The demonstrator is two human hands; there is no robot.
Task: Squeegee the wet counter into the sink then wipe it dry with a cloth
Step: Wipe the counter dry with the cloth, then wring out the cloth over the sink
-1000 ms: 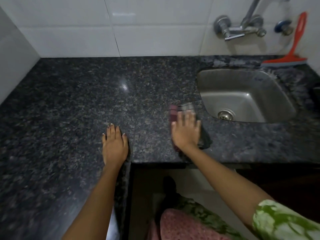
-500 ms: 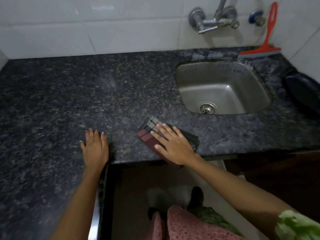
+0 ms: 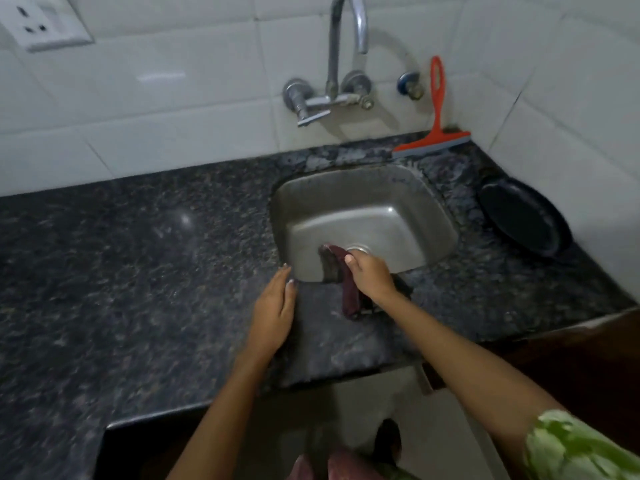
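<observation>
The right hand [image 3: 372,277] is gripping the cloth [image 3: 346,289], which is hanging lengthwise over the sink [image 3: 433,216] front rim; the left hand [image 3: 273,308] is lying flat and empty on the desk [image 3: 138,254] just beside it.

No readable text in view.

Nothing here carries legible lettering, numbers, brand marks or signs: the wall socket plate [image 3: 45,24], the tap [image 3: 341,64], the red squeegee [image 3: 434,133], the sink [image 3: 433,216], the dark pan [image 3: 523,220] and the cloth [image 3: 341,271] all show plain surfaces, as far as the soft, dim picture lets one tell.
</observation>
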